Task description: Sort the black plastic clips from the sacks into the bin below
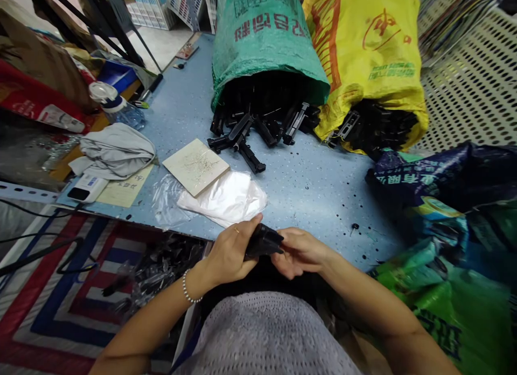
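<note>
My left hand (231, 252) is wrapped round a black plastic part (264, 241) at the table's front edge. My right hand (298, 252) has its fingers bent at the part's right end; whether they grip anything small is hidden. Just beyond my hands lie a crumpled white plastic bag (226, 197) and a square cream-coloured board (196, 166) with fine bits on it. Several black parts (242, 135) spill from the mouth of a green woven sack (269, 46). More black parts fill the opening of a yellow sack (369, 57).
The blue speckled table (307, 186) carries a grey cloth (115, 148), a white device (88, 188), a yellow note and a clear bottle (121, 108) at left. Dark and green bags (464, 305) crowd the right. Below the left edge are bagged black parts (165, 267).
</note>
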A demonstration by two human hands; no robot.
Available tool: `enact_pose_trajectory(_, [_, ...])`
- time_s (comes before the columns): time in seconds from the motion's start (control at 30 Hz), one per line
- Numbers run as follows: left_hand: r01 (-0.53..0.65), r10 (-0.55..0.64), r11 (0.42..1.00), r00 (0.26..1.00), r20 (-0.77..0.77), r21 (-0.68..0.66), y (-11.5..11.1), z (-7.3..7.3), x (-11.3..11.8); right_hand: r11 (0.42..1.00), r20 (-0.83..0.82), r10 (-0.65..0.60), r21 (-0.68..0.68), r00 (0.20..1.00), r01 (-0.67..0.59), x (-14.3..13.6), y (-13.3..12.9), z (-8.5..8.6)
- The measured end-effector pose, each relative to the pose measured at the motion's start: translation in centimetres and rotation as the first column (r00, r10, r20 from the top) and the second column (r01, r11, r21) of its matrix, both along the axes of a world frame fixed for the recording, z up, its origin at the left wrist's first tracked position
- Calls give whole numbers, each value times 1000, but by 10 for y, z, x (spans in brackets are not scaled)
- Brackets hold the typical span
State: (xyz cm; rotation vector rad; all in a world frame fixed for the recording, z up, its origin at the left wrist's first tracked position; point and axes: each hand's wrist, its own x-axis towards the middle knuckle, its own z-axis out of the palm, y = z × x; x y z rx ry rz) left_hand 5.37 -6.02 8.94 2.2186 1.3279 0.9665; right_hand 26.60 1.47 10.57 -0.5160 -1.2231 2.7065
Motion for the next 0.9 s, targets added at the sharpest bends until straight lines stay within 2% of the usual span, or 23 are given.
enact_pose_trajectory(0.07, [29, -29, 999, 999, 16, 26, 1, -2, -1, 981, -20, -36, -194, 999, 32, -2, -6, -1])
enact_pose_trajectory(0.1, [42, -42, 999, 999, 17, 20, 2, -2, -2, 972, -6, -61, -228, 998, 58, -2, -9, -2])
enact_pose_trajectory(0.17, [79, -79, 997, 997, 12, -19, 1, 0, -4, 974, 38, -90, -205, 995, 96, -2, -14, -1])
enact_pose_trajectory(0.3, [100, -97, 992, 994, 42, -82, -3, 1, -4, 992, 128, -120, -21, 985, 123, 0, -15, 4])
enact_pose_trajectory(0.37, [37, -32, 998, 995, 92, -53, -6, -1, 1, 985, 162, -145, 116, 976, 127, 0, -12, 6])
enact_pose_trajectory(0.43, [-56, 58, 998, 990, 130, -17, -8, -4, 6, 937, 208, -202, 325, 957, 128, 0, -8, 7])
enact_pose_trajectory(0.47, [-101, 102, 995, 985, 137, -11, -9, -5, 9, 878, 229, -251, 462, 940, 122, 0, -7, 7])
enact_pose_trajectory(0.5, [-134, 135, 991, 982, 133, -17, -9, -5, 11, 786, 238, -315, 609, 919, 112, 0, -6, 7])
enact_pose_trajectory(0.57, [-183, 188, 981, 977, 103, -58, -10, -3, 15, 519, 198, -446, 851, 873, 73, 0, -4, 5])
enact_pose_trajectory(0.6, [-209, 216, 975, 972, 89, -82, -10, -2, 16, 385, 159, -489, 922, 858, 48, 0, -4, 4])
enact_pose_trajectory(0.63, [-230, 239, 968, 968, 81, -100, -9, -1, 17, 278, 125, -512, 960, 850, 27, 1, -3, 3])
enact_pose_trajectory(0.67, [-245, 255, 963, 964, 80, -115, -9, 0, 18, 206, 98, -521, 979, 848, 13, 1, -2, 1])
enact_pose_trajectory(0.73, [-250, 266, 958, 959, 101, -143, -8, 2, 20, 135, 71, -525, 991, 848, 0, 1, 0, -1])
enact_pose_trajectory(0.8, [-220, 248, 957, 959, 140, -190, -7, 3, 21, 114, 42, -547, 993, 836, 25, 0, 3, -2])
enact_pose_trajectory(0.83, [-197, 234, 955, 960, 156, -222, -6, 3, 22, 136, 26, -559, 989, 828, 62, -1, 3, -4])
enact_pose_trajectory(0.87, [-180, 226, 951, 960, 168, -251, -5, 2, 22, 208, 21, -567, 971, 823, 119, -3, 4, -6])
enact_pose_trajectory(0.9, [-166, 219, 948, 959, 178, -272, -4, 1, 22, 315, 29, -569, 931, 822, 185, -5, 4, -9])
